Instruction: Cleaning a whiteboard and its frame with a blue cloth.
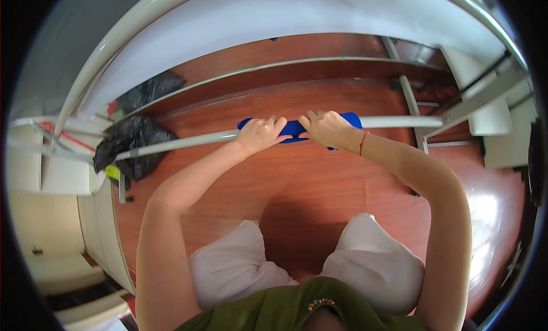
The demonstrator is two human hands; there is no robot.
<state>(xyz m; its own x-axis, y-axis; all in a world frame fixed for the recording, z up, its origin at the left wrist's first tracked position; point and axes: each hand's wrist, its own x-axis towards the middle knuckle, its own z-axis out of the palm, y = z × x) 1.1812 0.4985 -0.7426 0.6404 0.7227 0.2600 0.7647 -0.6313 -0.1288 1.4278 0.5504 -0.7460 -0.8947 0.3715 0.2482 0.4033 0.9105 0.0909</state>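
Note:
A blue cloth (293, 129) lies wrapped around a pale metal tube (197, 140), which runs crosswise in front of me. My left hand (262, 133) grips the cloth over the tube, a little left of the middle. Close beside it on the right, my right hand (327, 127) holds the cloth, with a red string at the wrist. The thumbs point towards each other and nearly meet at the cloth's lower edge. The cloth sticks out past both hands, and a small flap hangs below the right one.
A black plastic bag (137, 145) sits by the tube's left end. Beyond the tube, a white panel (299, 18) hangs in a curved metal frame (107, 44). Upright legs (412, 100) and a slanting beam (483, 100) stand at right, above the reddish wooden floor (308, 177).

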